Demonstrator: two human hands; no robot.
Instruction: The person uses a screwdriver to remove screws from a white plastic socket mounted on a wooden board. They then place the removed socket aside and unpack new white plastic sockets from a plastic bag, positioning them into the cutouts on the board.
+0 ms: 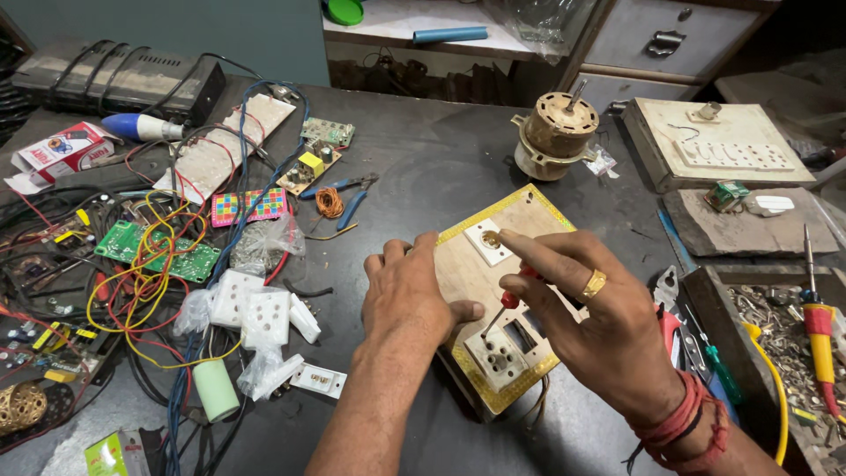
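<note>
Dark table point(441, 167), cluttered. Left side is a tangle of wires point(150, 264) over green circuit boards point(132, 247), with a black box point(115, 79) at the far left corner. On the right, a cream switch panel point(723, 145) lies flat, and a tray of small metal parts point(775, 326) sits at the right edge with a soldering iron point(820, 326) resting on it.

Centre: a wooden board point(476, 273) with gold trim, lying flat on the table, tilted diagonally. It carries a white socket point(498, 357) at the near end and a white round fitting point(489, 240) at the far end.

A motor point(557, 132) stands behind the board. White sockets point(251, 308) in plastic bags lie left of the board. Blue-handled pliers point(348, 198) are near a copper wire coil point(329, 203).

Left hand point(407, 295) lies palm down on the board's left edge, fingers curled over the edge, thumb out across the wood, pressing it flat. Right hand point(586, 313) is closed around a red-handled screwdriver point(504, 308), tip pointing down at the near socket, index finger stretched out to the far fitting. Gold ring point(594, 284) on one finger, red thread band point(679, 423) at the wrist.
</note>
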